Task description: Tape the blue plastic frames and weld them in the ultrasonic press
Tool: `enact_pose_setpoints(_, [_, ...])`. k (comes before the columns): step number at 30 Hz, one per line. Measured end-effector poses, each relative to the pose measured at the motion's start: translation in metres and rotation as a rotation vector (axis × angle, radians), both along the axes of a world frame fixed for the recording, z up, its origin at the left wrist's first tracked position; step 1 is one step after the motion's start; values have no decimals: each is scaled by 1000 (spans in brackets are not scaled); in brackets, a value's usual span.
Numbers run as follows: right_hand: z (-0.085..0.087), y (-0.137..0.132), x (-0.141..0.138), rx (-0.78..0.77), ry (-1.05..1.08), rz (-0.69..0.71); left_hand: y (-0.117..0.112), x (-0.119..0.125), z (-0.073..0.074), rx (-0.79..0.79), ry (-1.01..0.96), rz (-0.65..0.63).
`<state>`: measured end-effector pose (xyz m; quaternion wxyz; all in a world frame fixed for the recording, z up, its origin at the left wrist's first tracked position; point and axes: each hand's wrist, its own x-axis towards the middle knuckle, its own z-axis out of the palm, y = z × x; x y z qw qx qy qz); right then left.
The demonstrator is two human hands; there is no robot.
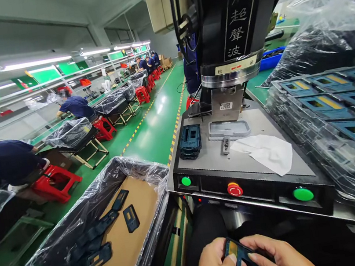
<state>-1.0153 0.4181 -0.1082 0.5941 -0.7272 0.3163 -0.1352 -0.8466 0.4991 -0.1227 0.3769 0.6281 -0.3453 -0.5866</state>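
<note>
1. At the bottom of the frame, right of centre, the dark teal casing [241, 253] is held tilted between both hands.
2. The left hand [213, 263] pinches its left side, thumb pressed over the yellow strip [232, 248].
3. The right hand [275, 251] pinches its right side, thumb on top.
4. Above them, a stack of casings [190, 140] stands left of the grey fixture [212, 133] on the press table [209, 168].
5. At lower left, a plastic-lined bin [146, 191] contains loose dark pieces [132, 218].
</note>
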Motion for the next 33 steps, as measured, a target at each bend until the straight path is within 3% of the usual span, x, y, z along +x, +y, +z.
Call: enact_pose_setpoints(33, [9,-1,3,-37,28,47,-1,-5,-8,16,-35,43])
